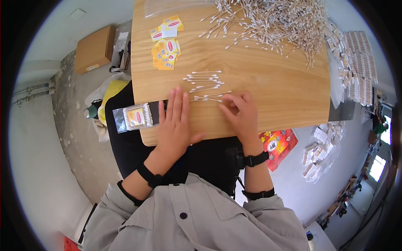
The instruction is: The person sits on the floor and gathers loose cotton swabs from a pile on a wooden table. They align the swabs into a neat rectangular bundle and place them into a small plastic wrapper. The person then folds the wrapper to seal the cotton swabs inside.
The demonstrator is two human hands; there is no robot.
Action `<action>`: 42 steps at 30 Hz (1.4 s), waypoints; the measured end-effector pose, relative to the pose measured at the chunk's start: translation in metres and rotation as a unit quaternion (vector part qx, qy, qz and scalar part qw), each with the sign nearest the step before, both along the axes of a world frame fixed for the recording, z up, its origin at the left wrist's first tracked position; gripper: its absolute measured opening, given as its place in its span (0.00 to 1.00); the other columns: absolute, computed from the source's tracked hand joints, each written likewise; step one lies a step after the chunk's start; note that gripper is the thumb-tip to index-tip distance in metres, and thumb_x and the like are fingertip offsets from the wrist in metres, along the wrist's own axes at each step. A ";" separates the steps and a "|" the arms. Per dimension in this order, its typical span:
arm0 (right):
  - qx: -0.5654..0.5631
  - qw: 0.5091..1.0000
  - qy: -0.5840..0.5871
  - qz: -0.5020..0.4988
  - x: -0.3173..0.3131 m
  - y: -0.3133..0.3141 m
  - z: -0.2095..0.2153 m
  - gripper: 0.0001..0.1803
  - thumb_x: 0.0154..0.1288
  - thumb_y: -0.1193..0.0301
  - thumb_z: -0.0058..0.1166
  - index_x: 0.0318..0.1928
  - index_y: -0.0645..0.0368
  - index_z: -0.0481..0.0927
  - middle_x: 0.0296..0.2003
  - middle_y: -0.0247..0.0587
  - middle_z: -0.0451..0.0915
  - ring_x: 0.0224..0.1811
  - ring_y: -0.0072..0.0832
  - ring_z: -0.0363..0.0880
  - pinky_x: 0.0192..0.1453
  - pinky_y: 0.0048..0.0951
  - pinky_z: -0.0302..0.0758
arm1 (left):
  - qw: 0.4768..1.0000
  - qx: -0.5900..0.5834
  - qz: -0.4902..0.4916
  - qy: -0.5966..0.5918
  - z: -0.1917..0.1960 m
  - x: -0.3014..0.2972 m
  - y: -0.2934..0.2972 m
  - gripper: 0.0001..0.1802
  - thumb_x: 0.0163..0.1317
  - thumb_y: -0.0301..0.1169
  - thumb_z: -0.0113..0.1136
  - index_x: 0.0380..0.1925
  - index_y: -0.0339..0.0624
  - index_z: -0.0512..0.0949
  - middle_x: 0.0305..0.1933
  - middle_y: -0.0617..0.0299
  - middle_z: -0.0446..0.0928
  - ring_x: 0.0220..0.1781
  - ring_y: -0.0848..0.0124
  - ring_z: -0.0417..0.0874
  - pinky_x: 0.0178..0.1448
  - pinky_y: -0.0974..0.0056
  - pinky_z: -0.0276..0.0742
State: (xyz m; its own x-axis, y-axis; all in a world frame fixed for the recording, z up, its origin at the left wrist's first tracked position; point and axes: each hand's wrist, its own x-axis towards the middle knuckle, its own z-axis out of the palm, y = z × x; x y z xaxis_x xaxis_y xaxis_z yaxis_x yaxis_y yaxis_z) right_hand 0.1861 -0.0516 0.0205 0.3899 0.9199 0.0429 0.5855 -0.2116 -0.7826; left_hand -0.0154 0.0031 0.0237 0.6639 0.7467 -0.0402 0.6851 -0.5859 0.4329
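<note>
From my remote seat I set the clock between the two hands, twelve pointing away from the wearer. The left hand [173, 121] lies flat, fingers extended and near together, thumb spread toward three; it covers part of a dark strip [161, 112] and stands between the clear packet [136, 117] of bundled swabs at nine and the loose swabs [205, 79] at twelve. My right hand [240, 109] has a visible gap between thumb and forefinger, just beside the nearest swab ends; I can't tell whether they touch.

Yellow-and-white cards [167, 52] lie at eleven; a big heap of swabs [276, 21] fills the tabletop [289, 90] toward one. Packs [356, 62] are massed between two and three. At four, the table edge and right wrist hide part of a red package [279, 146]. A cardboard box [94, 50] sits at ten.
</note>
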 end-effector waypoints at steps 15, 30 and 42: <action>0.067 0.984 -0.129 0.100 0.032 0.025 0.003 0.04 0.56 0.72 0.64 0.33 0.54 0.83 0.33 0.37 0.76 0.36 0.36 0.78 0.38 0.36 0.75 | 0.997 -0.011 -0.064 0.051 -0.001 -0.013 -0.014 0.65 0.41 0.57 0.73 0.73 0.32 0.52 0.79 0.47 0.48 0.81 0.57 0.48 0.79 0.44 0.44; 0.211 0.892 0.372 -0.144 0.013 0.028 -0.039 0.22 0.81 0.64 0.34 0.61 0.68 0.69 0.58 0.47 0.69 0.65 0.36 0.68 0.72 0.36 0.64 | 0.998 0.012 -0.018 -0.057 -0.012 0.043 -0.009 0.67 0.40 0.54 0.76 0.74 0.33 0.49 0.79 0.41 0.44 0.81 0.48 0.45 0.78 0.39 0.42; 0.201 0.888 0.405 -0.083 -0.032 0.055 -0.040 0.33 0.82 0.53 0.25 0.69 0.71 0.56 0.69 0.55 0.59 0.75 0.41 0.56 0.80 0.40 0.49 | 0.994 0.043 0.041 -0.096 -0.031 0.045 0.026 0.69 0.38 0.50 0.78 0.73 0.28 0.47 0.78 0.38 0.46 0.81 0.47 0.47 0.78 0.43 0.48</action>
